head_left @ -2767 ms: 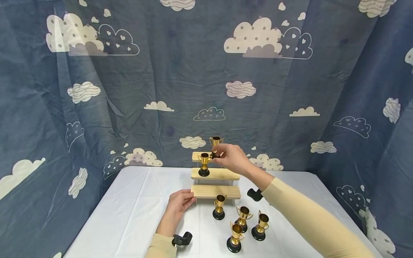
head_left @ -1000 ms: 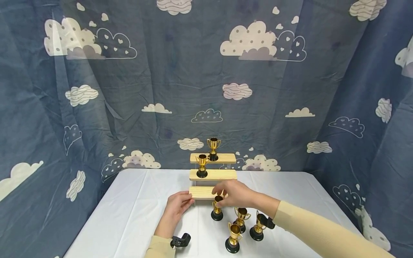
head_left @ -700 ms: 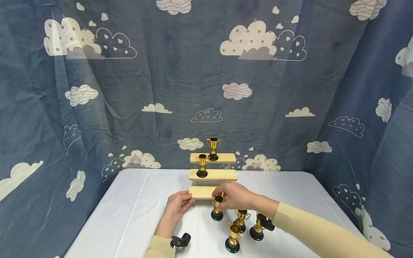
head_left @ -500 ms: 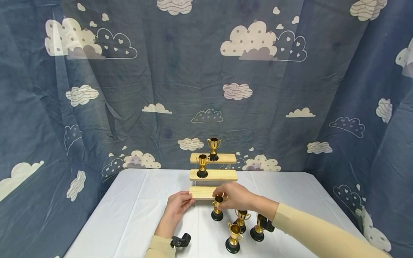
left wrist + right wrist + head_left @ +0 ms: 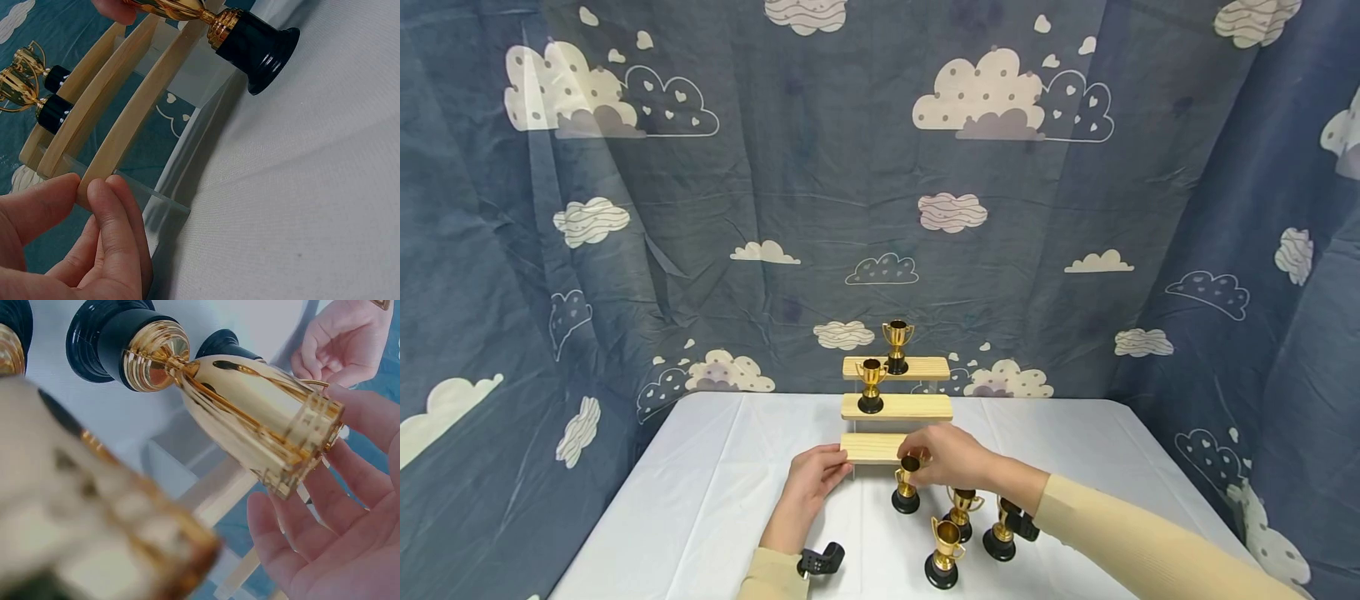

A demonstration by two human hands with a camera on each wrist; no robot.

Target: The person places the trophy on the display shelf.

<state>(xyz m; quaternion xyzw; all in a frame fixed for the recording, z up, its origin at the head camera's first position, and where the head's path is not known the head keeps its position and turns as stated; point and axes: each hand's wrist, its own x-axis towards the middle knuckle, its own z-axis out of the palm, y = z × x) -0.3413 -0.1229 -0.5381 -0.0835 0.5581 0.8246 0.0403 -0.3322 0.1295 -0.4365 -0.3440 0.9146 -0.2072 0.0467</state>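
A three-tier wooden display stand (image 5: pixel 895 407) stands at the table's back, its lowest shelf pinched at the left end by my left hand (image 5: pixel 807 485). In the left wrist view, thumb and fingers (image 5: pixel 112 222) hold that shelf end. My right hand (image 5: pixel 953 457) pinches the cup of a gold trophy (image 5: pixel 906 500) with a black base, upright in front of the stand. Its far side is hidden by the fingers. In the right wrist view, another gold trophy (image 5: pixel 250 412) blocks much of the gripped one. One trophy (image 5: pixel 897 342) sits on the top shelf, another (image 5: pixel 870 385) on the middle shelf's left.
Three more trophies stand close by on the white table (image 5: pixel 715 500): one in front (image 5: pixel 943 557), one under the right wrist (image 5: pixel 959 515), one at the right (image 5: pixel 998 542). A cloud-patterned curtain (image 5: pixel 820 167) encloses the back and sides.
My right hand has left the trophy on the top shelf and come down to the one before the stand. Over the last second it has barely moved. The left hand keeps its place.
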